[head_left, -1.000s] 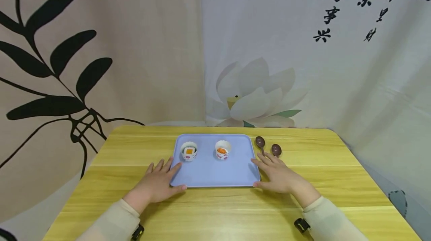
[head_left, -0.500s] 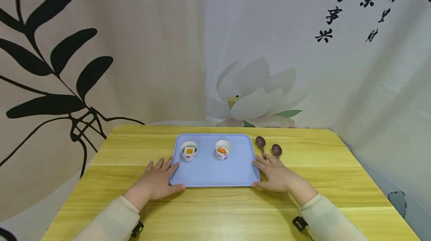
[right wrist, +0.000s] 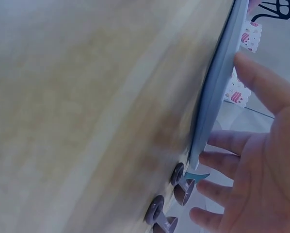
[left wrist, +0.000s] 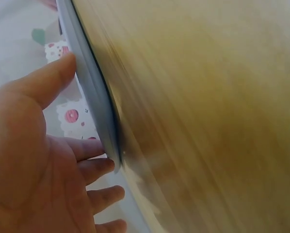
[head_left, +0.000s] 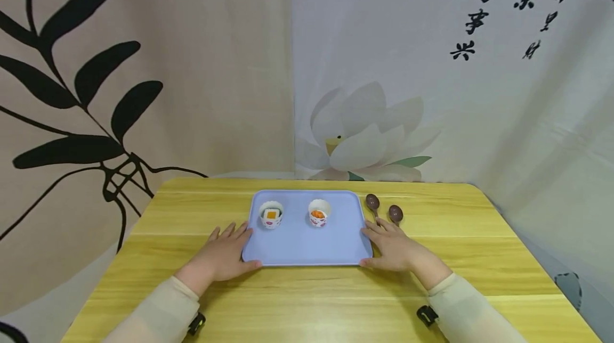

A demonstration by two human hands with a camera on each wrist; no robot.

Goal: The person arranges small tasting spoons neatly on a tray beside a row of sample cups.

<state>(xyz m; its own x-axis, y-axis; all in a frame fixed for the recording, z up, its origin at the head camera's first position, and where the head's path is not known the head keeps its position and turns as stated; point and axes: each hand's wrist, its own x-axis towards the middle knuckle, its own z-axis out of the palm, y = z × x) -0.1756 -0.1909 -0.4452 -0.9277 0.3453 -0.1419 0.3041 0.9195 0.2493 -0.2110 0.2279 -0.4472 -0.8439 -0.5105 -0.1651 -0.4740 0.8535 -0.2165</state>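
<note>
A light blue rectangular tray (head_left: 307, 247) lies flat on the table. On it stand two small paper baking cups with scalloped rims. The left cup (head_left: 271, 223) holds a white piece with an orange square; the right cup (head_left: 318, 222) holds orange bits. My left hand (head_left: 218, 258) touches the tray's left side and near-left corner, its fingers spread and thumb at the front edge. My right hand (head_left: 395, 250) does likewise at the right side. In both wrist views the fingertips and thumb meet the tray rim (left wrist: 94, 80) without curling round it.
Two dark brown spoons, a left spoon (head_left: 372, 202) and a right spoon (head_left: 395, 213), lie just beyond my right fingers; their handles are partly hidden in the head view. Behind the wooden table (head_left: 307, 305) hangs a printed curtain (head_left: 230, 92).
My left index finger has drawn back from over the tray to its left edge. The right fingers have shifted slightly, showing more of the right spoon's handle. Tray and cups stay in place.
</note>
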